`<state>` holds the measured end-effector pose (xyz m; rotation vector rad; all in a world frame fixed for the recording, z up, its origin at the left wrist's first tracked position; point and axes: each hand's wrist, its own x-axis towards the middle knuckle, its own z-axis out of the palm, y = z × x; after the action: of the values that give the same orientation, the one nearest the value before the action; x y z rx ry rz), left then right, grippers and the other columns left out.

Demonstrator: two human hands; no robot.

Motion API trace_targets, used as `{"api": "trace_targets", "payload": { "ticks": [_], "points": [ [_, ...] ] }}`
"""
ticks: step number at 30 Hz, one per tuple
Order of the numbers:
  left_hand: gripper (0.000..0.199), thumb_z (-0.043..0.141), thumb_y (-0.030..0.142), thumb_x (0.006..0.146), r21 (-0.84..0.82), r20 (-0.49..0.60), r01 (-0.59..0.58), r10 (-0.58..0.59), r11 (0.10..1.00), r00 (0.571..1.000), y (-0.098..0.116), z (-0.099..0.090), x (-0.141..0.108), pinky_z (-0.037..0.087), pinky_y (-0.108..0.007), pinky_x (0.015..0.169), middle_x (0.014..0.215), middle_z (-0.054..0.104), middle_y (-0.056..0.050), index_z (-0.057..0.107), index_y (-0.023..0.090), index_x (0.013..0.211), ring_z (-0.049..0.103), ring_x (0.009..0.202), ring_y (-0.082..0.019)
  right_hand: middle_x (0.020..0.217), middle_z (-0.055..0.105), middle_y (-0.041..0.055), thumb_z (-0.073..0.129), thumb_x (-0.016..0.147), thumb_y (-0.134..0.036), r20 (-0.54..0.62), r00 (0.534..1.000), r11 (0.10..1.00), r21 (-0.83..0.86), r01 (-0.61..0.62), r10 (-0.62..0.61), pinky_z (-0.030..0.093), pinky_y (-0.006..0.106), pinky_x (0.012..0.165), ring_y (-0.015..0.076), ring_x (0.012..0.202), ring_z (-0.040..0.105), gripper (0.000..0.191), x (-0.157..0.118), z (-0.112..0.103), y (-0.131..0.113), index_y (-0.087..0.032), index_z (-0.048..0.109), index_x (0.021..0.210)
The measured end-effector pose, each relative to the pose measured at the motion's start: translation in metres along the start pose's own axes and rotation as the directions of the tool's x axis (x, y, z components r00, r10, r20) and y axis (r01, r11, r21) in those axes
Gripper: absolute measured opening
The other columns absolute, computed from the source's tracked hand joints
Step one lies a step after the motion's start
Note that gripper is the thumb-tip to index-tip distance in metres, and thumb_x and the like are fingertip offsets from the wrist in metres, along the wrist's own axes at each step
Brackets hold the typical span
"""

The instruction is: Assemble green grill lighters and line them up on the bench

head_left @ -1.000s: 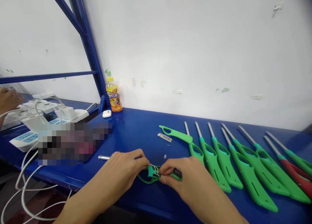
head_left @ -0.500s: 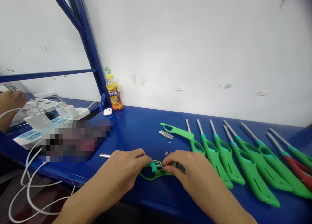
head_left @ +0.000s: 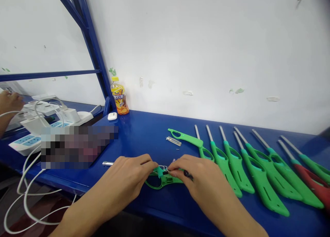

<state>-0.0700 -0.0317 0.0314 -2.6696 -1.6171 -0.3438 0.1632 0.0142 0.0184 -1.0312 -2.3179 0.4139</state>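
Note:
An opened green gas lighter shell (head_left: 168, 179) lies near the table's front edge, its inner parts exposed. My left hand (head_left: 131, 171) pinches the teal trigger (head_left: 160, 172) at the shell's left part. Beside it, my right hand (head_left: 194, 170) has its thumb and forefinger closed at the inner parts, by a bent metal wire (head_left: 164, 168). What those fingertips grip is hidden. A black piece (head_left: 188, 175) shows under the right palm. From beyond my left hand, a metal lighter tube (head_left: 107, 163) sticks out to the left.
Behind my hands lie a loose green shell half (head_left: 189, 139), a small clear tank (head_left: 173, 141) and a tiny pin (head_left: 177, 149). Several long lighters (head_left: 265, 185) fill the right side. A drink bottle (head_left: 120, 97), earbud case (head_left: 112, 116) and power strips (head_left: 24, 142) are left.
The view has shifted slightly. The teal trigger sits at a different angle between my left fingers. My right fingertips remain at the lighter's inner parts, and more of the black piece shows.

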Motion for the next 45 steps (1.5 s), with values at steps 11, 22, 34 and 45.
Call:
{"api": "trace_targets", "payload": {
  "ticks": [11, 22, 34, 45],
  "points": [
    [0.027, 0.048, 0.018, 0.105, 0.029, -0.185, 0.016, -0.010, 0.999, 0.983, -0.001, -0.004, -0.003, 0.051, -0.023, 0.072, 0.102, 0.074, -0.002, 0.070, 0.028, 0.117, 0.072, 0.080, -0.014, 0.102, 0.079, -0.0073, 0.067, 0.097, -0.008, -0.176, 0.974, 0.989, 0.000, 0.147, -0.145, 0.053, 0.025, 0.081, 0.0146, 0.083, 0.076, 0.024, -0.001, 0.002, -0.001, -0.030, 0.074, 0.104],
    [0.028, 0.047, 0.018, 0.105, -0.086, 0.023, 0.056, -0.054, 0.995, 0.998, 0.001, 0.008, -0.001, 0.050, -0.025, 0.076, 0.095, 0.073, -0.001, 0.074, 0.027, 0.108, 0.071, 0.081, -0.016, 0.095, 0.080, -0.0044, 0.071, 0.095, -0.011, 0.097, 0.992, 0.997, 0.020, 0.076, -0.077, 0.050, 0.026, 0.073, 0.0161, 0.082, 0.075, 0.021, 0.000, -0.009, 0.007, -0.029, 0.079, 0.102],
    [0.034, 0.042, 0.011, 0.104, -0.065, 0.146, 0.050, -0.040, 0.997, 0.988, 0.004, 0.002, -0.001, 0.050, -0.025, 0.079, 0.101, 0.072, -0.002, 0.071, 0.028, 0.111, 0.070, 0.085, -0.016, 0.094, 0.080, -0.0051, 0.075, 0.094, -0.016, 0.196, 0.980, 0.998, -0.059, 0.031, -0.018, 0.050, 0.029, 0.075, 0.0196, 0.084, 0.076, 0.014, 0.001, -0.009, 0.004, -0.030, 0.080, 0.094],
    [0.031, 0.041, 0.012, 0.104, 0.012, 0.183, 0.059, -0.060, 0.998, 0.981, 0.006, 0.002, 0.000, 0.044, -0.025, 0.066, 0.095, 0.068, -0.002, 0.069, 0.025, 0.099, 0.066, 0.074, -0.015, 0.084, 0.079, -0.0062, 0.072, 0.096, -0.017, 0.220, 0.976, 1.000, -0.018, 0.015, -0.011, 0.045, 0.028, 0.068, 0.0167, 0.077, 0.075, 0.017, 0.001, -0.007, 0.005, -0.030, 0.080, 0.089]
  ]
}}
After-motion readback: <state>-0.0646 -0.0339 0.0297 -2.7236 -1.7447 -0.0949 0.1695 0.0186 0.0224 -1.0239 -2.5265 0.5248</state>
